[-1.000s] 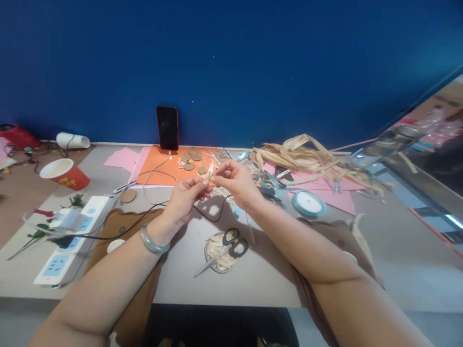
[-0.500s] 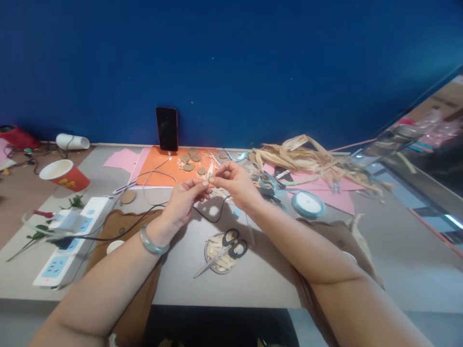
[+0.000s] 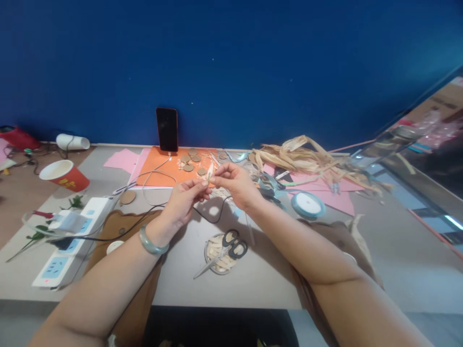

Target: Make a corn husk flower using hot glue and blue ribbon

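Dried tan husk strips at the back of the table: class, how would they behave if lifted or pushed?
The dried tan husk strips look thin and curled, so probably floppy and light. They lie tangled, so a push would likely drag several along. A small pale piece pinched between left hand and right hand suggests fingertip grip suffices.

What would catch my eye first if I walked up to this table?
Mid-table, the left hand and right hand pinch a small pale strip between them. Just nearer, black-handled scissors lie across a little dish of pale pieces. Behind, a heap of dried husks sprawls to the right, and a dark phone leans against the blue wall.
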`<state>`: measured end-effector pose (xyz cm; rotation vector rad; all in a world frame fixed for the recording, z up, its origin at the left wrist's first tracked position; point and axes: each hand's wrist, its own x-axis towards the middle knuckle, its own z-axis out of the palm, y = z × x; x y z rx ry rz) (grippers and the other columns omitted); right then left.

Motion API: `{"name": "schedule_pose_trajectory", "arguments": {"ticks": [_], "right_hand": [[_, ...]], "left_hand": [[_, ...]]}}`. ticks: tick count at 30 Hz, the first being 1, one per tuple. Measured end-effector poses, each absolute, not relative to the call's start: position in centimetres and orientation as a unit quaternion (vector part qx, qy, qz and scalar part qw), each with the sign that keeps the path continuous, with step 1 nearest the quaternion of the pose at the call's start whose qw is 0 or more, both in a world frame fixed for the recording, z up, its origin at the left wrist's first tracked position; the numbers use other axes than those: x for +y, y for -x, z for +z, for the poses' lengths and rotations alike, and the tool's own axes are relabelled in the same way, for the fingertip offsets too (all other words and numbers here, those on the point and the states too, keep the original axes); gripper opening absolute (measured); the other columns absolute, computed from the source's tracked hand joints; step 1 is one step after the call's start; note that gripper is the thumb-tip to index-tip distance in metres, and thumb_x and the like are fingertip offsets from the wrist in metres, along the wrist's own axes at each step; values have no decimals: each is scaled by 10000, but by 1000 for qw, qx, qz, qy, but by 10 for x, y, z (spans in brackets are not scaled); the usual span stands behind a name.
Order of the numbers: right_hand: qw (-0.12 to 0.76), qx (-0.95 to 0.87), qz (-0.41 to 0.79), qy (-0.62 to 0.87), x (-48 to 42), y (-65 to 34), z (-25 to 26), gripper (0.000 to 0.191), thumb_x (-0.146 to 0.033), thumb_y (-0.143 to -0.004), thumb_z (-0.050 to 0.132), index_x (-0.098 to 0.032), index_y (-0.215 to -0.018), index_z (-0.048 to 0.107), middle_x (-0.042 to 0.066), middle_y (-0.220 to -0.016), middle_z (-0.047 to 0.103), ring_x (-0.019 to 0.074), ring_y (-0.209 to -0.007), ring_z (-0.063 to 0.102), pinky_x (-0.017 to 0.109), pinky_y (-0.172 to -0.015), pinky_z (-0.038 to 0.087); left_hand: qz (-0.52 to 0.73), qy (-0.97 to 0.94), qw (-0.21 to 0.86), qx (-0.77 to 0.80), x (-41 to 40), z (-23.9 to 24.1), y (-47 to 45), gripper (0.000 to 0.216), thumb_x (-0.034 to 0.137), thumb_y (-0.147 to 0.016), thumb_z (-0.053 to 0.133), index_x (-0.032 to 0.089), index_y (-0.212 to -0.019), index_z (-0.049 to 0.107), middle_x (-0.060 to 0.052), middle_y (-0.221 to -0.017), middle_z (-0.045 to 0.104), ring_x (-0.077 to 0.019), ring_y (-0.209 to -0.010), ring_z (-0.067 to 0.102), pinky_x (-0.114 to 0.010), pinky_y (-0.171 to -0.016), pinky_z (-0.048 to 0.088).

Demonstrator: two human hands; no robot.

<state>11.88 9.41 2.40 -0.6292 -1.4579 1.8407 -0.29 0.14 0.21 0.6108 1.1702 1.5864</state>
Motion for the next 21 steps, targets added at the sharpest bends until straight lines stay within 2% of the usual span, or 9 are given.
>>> {"name": "schedule_pose_trajectory", "arguments": {"ticks": [21], "right_hand": [[344,-577,699,245,95,-120,24,319,-232,-548,830,-175,-704,558,-34,-668,643,86,-591,566,264,-640,481]], "left_hand": [[660,-261,510,485,1,5,2,199,311,-666,765,132,-703,686,-14,-619,670,-77,-531,564,-223,-570,419]]}}
